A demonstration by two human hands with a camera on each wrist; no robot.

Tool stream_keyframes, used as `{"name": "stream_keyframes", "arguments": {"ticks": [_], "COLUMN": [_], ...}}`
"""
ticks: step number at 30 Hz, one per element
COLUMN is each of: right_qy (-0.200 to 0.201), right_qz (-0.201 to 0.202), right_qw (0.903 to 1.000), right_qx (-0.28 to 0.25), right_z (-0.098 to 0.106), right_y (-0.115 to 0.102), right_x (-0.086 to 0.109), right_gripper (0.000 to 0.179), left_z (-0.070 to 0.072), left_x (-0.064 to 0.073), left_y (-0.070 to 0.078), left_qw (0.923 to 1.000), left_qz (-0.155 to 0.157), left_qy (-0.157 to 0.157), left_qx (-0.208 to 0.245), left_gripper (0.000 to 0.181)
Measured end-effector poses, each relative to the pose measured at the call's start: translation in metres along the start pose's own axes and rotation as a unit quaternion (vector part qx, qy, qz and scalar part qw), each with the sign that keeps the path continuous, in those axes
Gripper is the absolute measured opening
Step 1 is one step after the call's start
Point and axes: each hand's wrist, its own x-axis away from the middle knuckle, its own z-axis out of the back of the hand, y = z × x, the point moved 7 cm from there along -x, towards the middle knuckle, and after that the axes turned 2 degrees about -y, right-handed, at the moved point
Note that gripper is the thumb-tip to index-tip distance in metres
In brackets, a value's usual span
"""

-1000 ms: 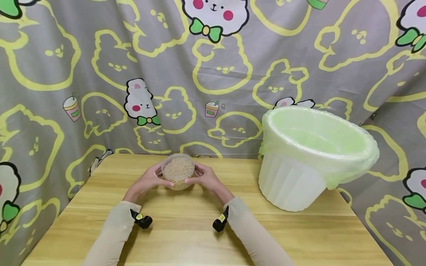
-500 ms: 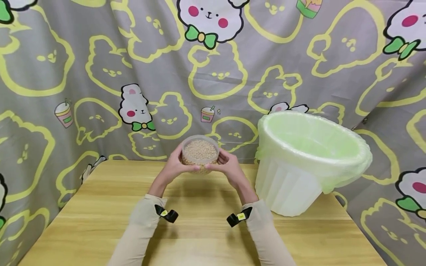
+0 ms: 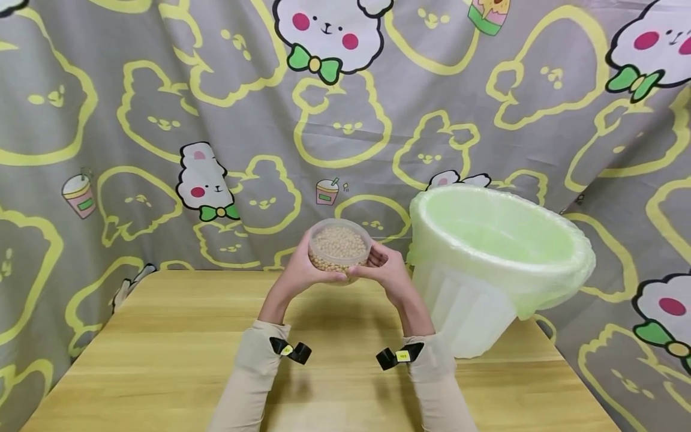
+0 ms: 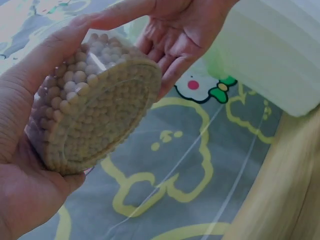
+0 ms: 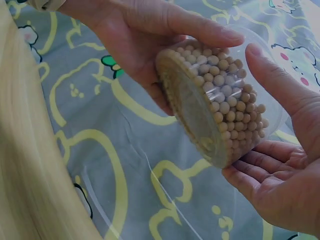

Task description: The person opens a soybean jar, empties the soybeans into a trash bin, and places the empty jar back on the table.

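Note:
A clear round plastic tub (image 3: 340, 245) filled with small beige balls is held up above the far part of the table. My left hand (image 3: 300, 271) grips its left side, the thumb along the near wall. The right hand (image 3: 392, 273) holds the opposite side, its thumb meeting the wall close to the left thumb. Seen from beneath in the left wrist view, the tub (image 4: 102, 102) shows a round base with balls packed against it. In the right wrist view the right fingers (image 5: 260, 165) support the tub's lower edge.
A white ribbed bin (image 3: 475, 312) with a pale green liner (image 3: 572, 267) over its rim stands on the right of the wooden table (image 3: 178, 342). Directly behind the table hangs a grey patterned curtain (image 3: 259, 126). Black wrist cameras sit on both sleeves.
Both hands have lifted the tub off the table and carried it right, toward the bin. The head view has shifted slightly. Both hands keep their hold.

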Motion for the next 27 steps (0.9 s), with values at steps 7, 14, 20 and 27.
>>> {"name": "stream_keyframes", "arguments": {"ticks": [7,14,20,27], "right_qy": [-0.010,-0.001,0.063,0.089], "right_qz": [-0.001,0.007,0.027,0.053], "right_qw": [0.9990,0.9997,0.9972,0.9911], "right_qx": [0.043,0.025,0.031,0.083], "right_z": [-0.005,-0.017,-0.019,-0.015], "right_y": [0.001,0.002,-0.001,-0.010], "right_x": [0.006,0.004,0.000,0.000], "right_gripper": [0.080,0.084,0.099,0.090], "left_z": [0.000,0.002,0.002,-0.001], "left_x": [0.006,0.003,0.001,0.000], "left_y": [-0.008,-0.005,-0.001,0.003], "left_qw": [0.9999,0.9993,0.9954,0.9946], "left_qz": [-0.011,-0.018,-0.020,-0.029], "left_qy": [0.002,0.030,0.049,0.055], "left_qx": [0.004,-0.013,-0.080,-0.083], "left_gripper": [0.115,0.112,0.118,0.120]}}
